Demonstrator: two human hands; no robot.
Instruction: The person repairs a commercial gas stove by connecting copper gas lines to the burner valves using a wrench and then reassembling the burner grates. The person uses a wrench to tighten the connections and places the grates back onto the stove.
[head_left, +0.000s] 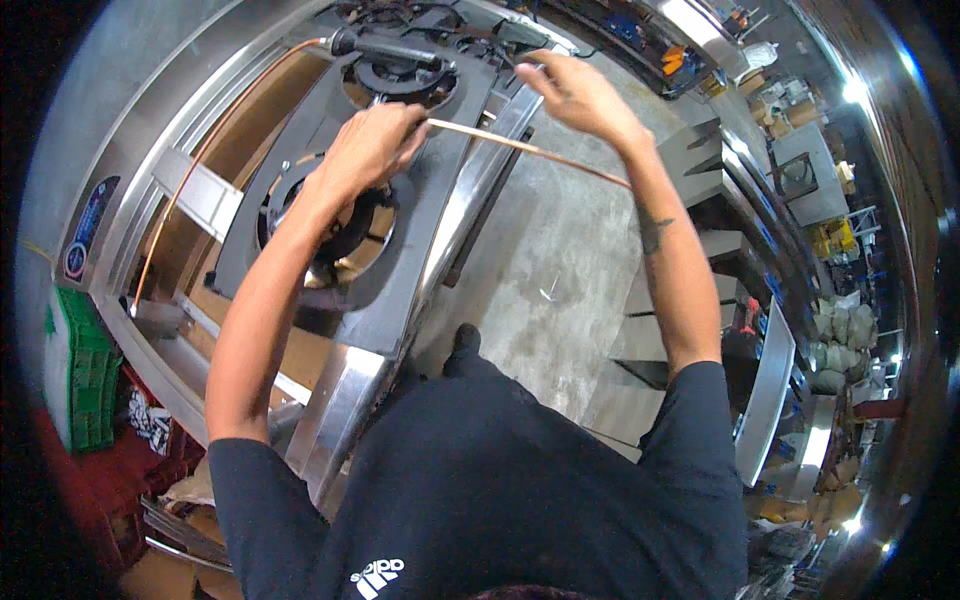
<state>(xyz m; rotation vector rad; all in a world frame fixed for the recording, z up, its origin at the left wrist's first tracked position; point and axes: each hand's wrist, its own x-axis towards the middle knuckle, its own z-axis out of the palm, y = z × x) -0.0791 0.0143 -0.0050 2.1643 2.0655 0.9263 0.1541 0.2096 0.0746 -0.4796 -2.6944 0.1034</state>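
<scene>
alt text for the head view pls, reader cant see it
A person's bare left hand, over a dark grey stove panel with round black burners, holds a thin copper-coloured rod extending rightward. The bare right hand is farther right; whether it holds anything is unclear.

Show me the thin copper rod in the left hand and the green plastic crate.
Thin copper rod [525,148]: head view, middle of its visible length.
Green plastic crate [95,390]: head view, its side wall.

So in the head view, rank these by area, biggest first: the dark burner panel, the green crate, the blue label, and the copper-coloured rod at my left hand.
1. Dark burner panel
2. Green crate
3. Blue label
4. Copper-coloured rod, long but very thin
</scene>
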